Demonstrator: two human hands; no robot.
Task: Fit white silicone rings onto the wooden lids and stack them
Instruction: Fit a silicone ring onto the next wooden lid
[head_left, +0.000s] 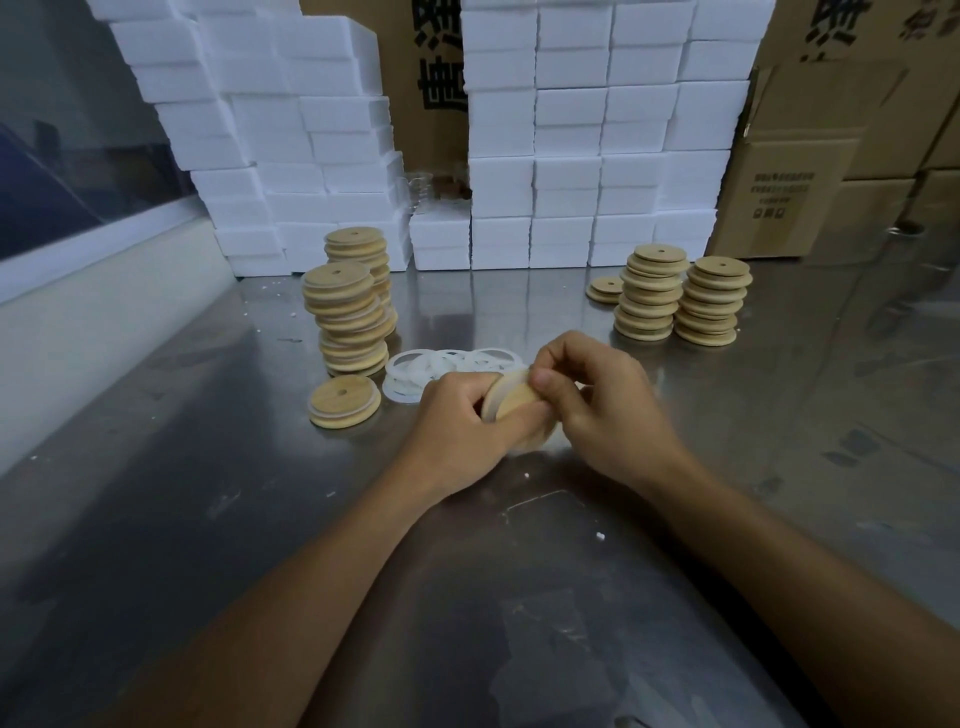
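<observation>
Just then, left of centre in the frame, my ringed lid stacks (349, 306) leaned beside a single finished lid (344, 401), with the loose silicone rings (447, 366) heaped behind my hands. My left hand (457, 415) gripped the wooden lid (511, 402) by its edge while my right hand (597, 400) pinched at its rim; the ring itself was hidden. I judged working evenly round the groove best. Bare lid stacks (680, 301) stood right of centre, open steel table (208, 519) toward me.

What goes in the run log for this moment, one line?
step: ring fitting | left hand: grips round wooden lid | right hand: pinches lid edge | loose white silicone rings: behind hands
</observation>
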